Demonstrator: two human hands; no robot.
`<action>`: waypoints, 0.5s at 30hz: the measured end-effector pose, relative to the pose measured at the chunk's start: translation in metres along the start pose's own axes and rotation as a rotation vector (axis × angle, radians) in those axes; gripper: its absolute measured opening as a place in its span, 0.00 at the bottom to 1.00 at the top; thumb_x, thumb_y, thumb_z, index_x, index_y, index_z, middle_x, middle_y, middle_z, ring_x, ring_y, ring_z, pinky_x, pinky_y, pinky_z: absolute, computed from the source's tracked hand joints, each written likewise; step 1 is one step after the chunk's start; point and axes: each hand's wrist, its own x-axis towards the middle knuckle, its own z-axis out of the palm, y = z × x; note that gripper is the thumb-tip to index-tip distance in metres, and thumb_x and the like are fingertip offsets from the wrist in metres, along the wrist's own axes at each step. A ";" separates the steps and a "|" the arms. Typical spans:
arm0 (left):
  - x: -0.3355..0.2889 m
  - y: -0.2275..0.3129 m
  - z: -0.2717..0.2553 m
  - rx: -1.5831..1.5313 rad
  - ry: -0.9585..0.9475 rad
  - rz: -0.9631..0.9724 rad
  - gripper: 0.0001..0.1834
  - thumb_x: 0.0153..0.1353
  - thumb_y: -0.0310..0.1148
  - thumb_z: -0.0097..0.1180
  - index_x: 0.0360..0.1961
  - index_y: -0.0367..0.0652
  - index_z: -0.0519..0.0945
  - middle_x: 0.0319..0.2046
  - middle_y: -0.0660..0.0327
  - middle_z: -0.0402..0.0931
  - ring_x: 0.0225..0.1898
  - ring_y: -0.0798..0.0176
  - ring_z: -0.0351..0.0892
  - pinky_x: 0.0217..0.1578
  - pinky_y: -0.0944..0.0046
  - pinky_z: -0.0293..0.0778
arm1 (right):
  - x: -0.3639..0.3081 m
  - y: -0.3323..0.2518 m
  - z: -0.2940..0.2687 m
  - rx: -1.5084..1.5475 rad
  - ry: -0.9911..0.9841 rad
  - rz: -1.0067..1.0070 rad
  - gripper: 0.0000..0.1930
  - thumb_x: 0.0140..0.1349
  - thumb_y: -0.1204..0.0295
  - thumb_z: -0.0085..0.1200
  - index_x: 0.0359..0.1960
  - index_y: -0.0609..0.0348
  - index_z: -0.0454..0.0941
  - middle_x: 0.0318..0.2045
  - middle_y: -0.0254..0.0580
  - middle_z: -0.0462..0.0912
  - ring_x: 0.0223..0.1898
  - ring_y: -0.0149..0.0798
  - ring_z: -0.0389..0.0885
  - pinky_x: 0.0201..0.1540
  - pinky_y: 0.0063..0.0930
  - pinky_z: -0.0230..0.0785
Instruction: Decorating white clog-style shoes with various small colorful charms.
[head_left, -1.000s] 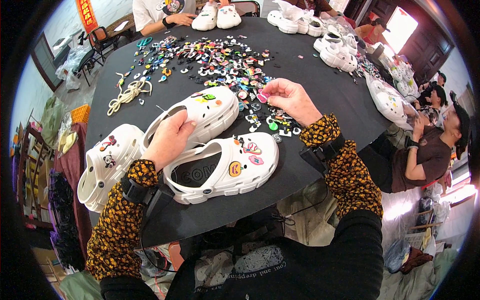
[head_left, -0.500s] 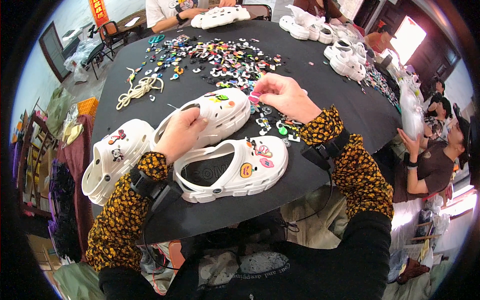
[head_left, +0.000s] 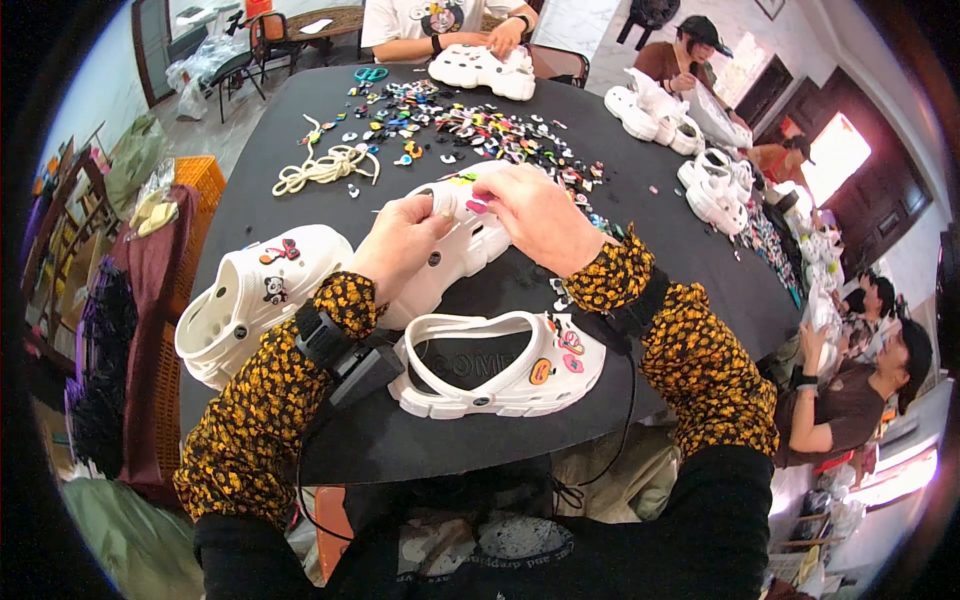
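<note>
The left hand (head_left: 400, 240) is steadying a white foam clog (head_left: 455, 245) lying across the middle of the black round worktop (head_left: 300, 130), its fingers pressed together over the clog's upper. The right hand (head_left: 540, 215) is meeting it from the other side, fingers pinching a small pink charm (head_left: 477, 206) against the top of the same clog, just beside the left fingertips.

To seat the charm well, the left hand should be bracing the upper from behind the hole while the right is pushing the charm's stud straight down, not at a slant, so the foam is giving evenly. Whether the stud is already in the hole cannot be told.

A second white foam clog with several coloured charms (head_left: 500, 365) is lying nearer the person, just apart from the one being worked. A third white clog with a red cherry charm (head_left: 255, 295) is sitting to the left. A scatter of loose coloured charms (head_left: 470, 120) is spreading beyond the hands, with a coil of cream cord (head_left: 325, 168) to its left.
</note>
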 end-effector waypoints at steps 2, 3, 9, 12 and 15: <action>0.002 -0.002 0.000 -0.028 0.031 -0.018 0.13 0.63 0.32 0.51 0.43 0.35 0.80 0.29 0.62 0.79 0.29 0.72 0.74 0.30 0.68 0.72 | 0.002 0.001 0.001 -0.012 -0.003 0.016 0.10 0.57 0.75 0.54 0.40 0.62 0.76 0.39 0.50 0.79 0.44 0.51 0.76 0.47 0.39 0.68; 0.004 -0.003 0.001 -0.035 0.044 -0.042 0.13 0.62 0.32 0.51 0.43 0.34 0.80 0.29 0.61 0.79 0.28 0.72 0.75 0.30 0.67 0.72 | 0.003 0.001 0.002 -0.019 -0.019 0.035 0.09 0.57 0.75 0.54 0.40 0.62 0.76 0.39 0.50 0.79 0.44 0.51 0.76 0.48 0.39 0.68; 0.007 -0.008 0.001 -0.138 0.069 -0.014 0.13 0.62 0.32 0.52 0.42 0.34 0.80 0.28 0.62 0.78 0.27 0.72 0.73 0.27 0.68 0.71 | 0.008 0.003 0.010 0.028 0.015 0.030 0.09 0.58 0.76 0.53 0.41 0.63 0.76 0.37 0.50 0.79 0.41 0.49 0.78 0.45 0.37 0.71; 0.006 -0.007 0.001 -0.152 0.066 0.019 0.12 0.63 0.32 0.52 0.41 0.34 0.80 0.27 0.62 0.78 0.27 0.73 0.72 0.27 0.68 0.71 | 0.009 0.001 0.012 0.125 -0.029 0.180 0.09 0.58 0.76 0.54 0.41 0.63 0.76 0.34 0.47 0.80 0.35 0.41 0.80 0.40 0.31 0.72; 0.004 -0.005 0.002 -0.144 0.097 0.037 0.12 0.62 0.32 0.52 0.39 0.34 0.80 0.26 0.63 0.78 0.27 0.73 0.72 0.27 0.67 0.71 | 0.007 -0.004 0.011 0.236 -0.059 0.317 0.09 0.59 0.77 0.54 0.40 0.64 0.76 0.32 0.42 0.81 0.31 0.32 0.79 0.36 0.25 0.72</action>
